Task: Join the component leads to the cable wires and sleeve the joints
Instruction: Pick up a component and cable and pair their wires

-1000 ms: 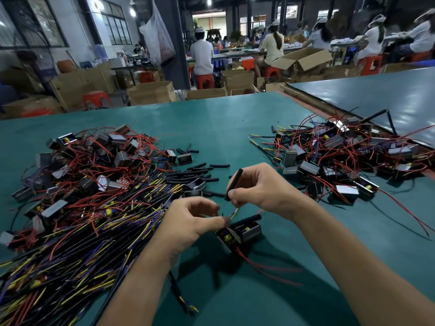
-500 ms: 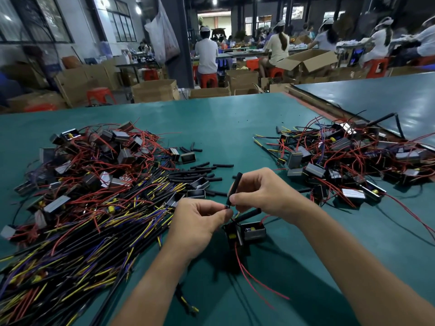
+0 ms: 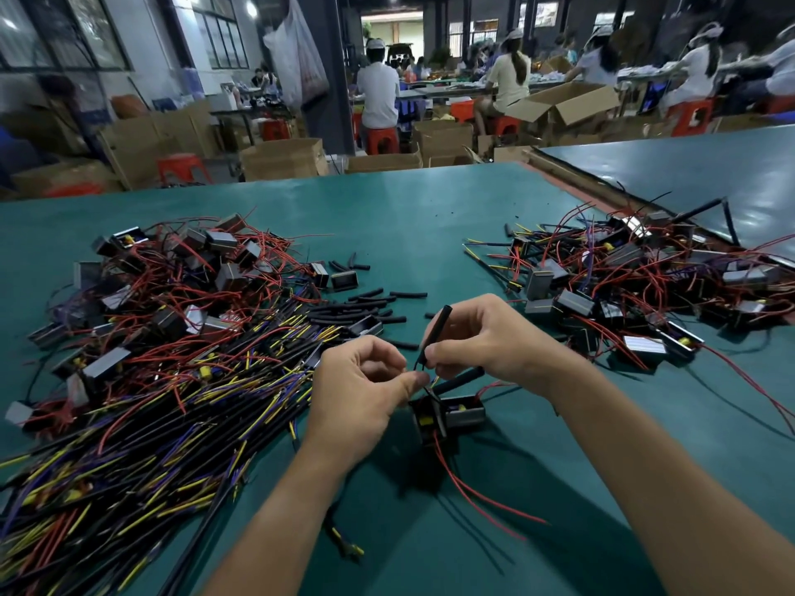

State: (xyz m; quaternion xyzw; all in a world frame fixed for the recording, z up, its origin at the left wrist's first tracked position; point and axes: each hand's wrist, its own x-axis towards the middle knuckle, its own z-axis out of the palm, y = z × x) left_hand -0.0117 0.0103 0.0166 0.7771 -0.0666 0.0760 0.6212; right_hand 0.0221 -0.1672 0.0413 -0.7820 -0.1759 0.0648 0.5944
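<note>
My right hand (image 3: pixel 486 337) pinches a short black sleeve (image 3: pixel 434 335) that stands tilted upward between its fingers. My left hand (image 3: pixel 361 393) pinches thin wire ends right at the sleeve's lower end, where the fingertips of both hands meet. Just below them hangs a small black and grey component (image 3: pixel 449 415) with yellow parts, its red leads (image 3: pixel 473 496) trailing down over the green table (image 3: pixel 387 225). A second black sleeve (image 3: pixel 462 379) sticks out above the component. The joint itself is hidden by my fingers.
A big heap of black cables with yellow and purple wires (image 3: pixel 142 423) and components lies at the left. Loose black sleeves (image 3: pixel 374 305) lie beyond my hands. Another pile of components with red leads (image 3: pixel 636 277) sits at the right. Workers and cardboard boxes fill the background.
My hands have drawn closer together and the sleeve's lower end now meets my left fingertips. The component has lifted and its red leads have swung to hang downward.
</note>
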